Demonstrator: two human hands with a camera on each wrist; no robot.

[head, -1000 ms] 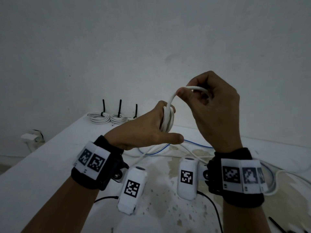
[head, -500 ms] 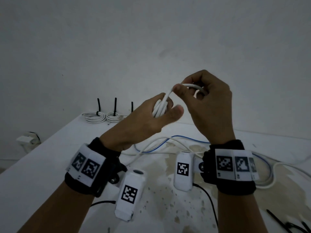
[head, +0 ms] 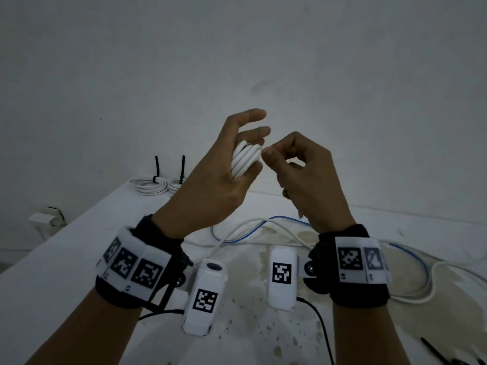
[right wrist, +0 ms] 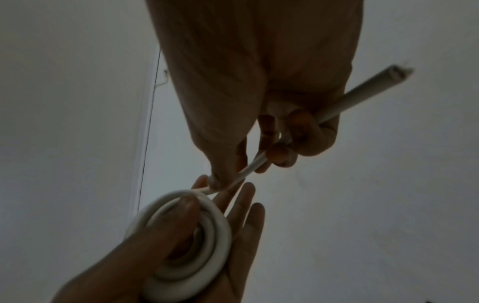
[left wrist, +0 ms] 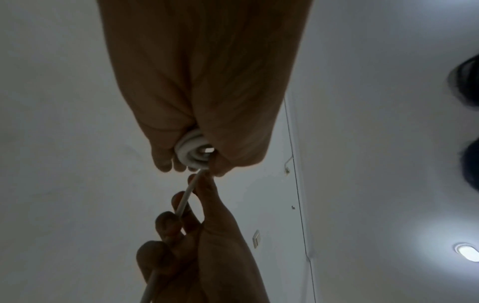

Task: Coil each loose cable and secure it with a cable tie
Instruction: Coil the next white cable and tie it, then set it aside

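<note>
i see my left hand [head: 210, 177] raised above the tabletop [head: 52, 272], thumb pinning the white cable coil [head: 243, 160] against its fingers; my right hand [head: 311, 185] pinches the coil's loose tail beside it.

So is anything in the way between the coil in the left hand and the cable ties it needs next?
Nothing visible blocks it. The left hand holds the white cable coil in the air, the right hand pinches its tail, and loose black cable ties lie at the table's near right edge.

2 tied coils [head: 158, 183] lie behind loose cables [head: 253, 233] on the table [head: 52, 280].
</note>
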